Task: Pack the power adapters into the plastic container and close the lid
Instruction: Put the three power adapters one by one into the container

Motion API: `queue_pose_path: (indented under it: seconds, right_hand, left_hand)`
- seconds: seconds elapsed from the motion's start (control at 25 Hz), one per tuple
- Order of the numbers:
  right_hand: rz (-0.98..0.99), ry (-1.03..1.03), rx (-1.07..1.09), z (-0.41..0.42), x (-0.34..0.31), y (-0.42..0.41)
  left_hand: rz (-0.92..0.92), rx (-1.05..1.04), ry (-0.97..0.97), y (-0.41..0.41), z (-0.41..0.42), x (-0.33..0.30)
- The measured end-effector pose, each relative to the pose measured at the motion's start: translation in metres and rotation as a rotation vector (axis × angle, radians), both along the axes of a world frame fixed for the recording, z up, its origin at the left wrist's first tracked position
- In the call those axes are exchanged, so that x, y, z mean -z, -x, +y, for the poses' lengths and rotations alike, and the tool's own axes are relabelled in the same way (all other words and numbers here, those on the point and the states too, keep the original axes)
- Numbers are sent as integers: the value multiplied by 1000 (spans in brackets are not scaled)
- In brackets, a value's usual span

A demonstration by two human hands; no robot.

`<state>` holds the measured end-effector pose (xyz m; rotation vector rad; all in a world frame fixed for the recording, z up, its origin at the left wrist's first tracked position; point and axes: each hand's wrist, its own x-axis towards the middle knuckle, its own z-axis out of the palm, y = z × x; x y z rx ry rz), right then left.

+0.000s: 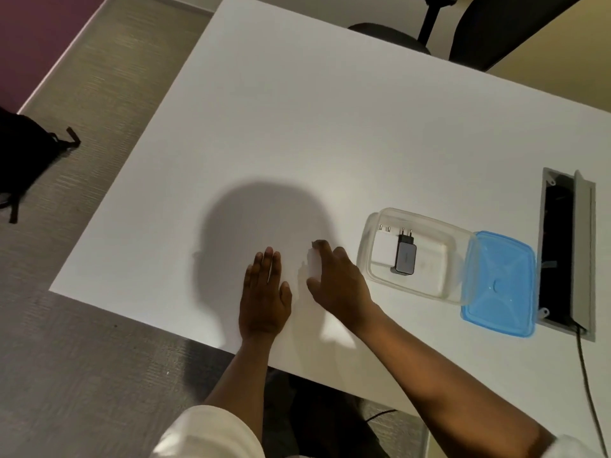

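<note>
White table fills the frame. Right of centre, our plastic container holds two adapters; our right hand curls around a third adapter, left hand flat, fingers together. Blue lid still off.

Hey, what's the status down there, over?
Left hand flat on table, empty. Right hand closed on white adapter. Two adapters in clear container; blue lid off, beside it. Path clear.

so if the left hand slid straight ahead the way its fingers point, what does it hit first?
Nothing, as far as the view shows. The left hand lies flat, fingers pointing up the bare white table; the way looks free to the far edge. The container sits well off to the right.
</note>
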<state>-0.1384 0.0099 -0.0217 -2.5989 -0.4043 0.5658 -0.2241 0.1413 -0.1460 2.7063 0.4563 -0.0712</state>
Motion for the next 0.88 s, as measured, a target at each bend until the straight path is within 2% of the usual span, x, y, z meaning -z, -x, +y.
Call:
queue_pose_path:
  seconds: [0.2, 0.32, 0.6, 0.88]
  right_hand:
    - [-12, -89, 166, -49, -46, 13]
    - [-66, -65, 249, -85, -53, 4]
    - [29, 174, 394, -158, -24, -44]
    - [89, 232, 414, -178, 20, -72]
  left_hand:
    - [-12, 12, 6, 1, 0, 0]
    - [-24, 25, 8, 2, -1, 0]
    - [-48, 30, 17, 2, -1, 0]
    - [-63, 30, 18, 2, -2, 1]
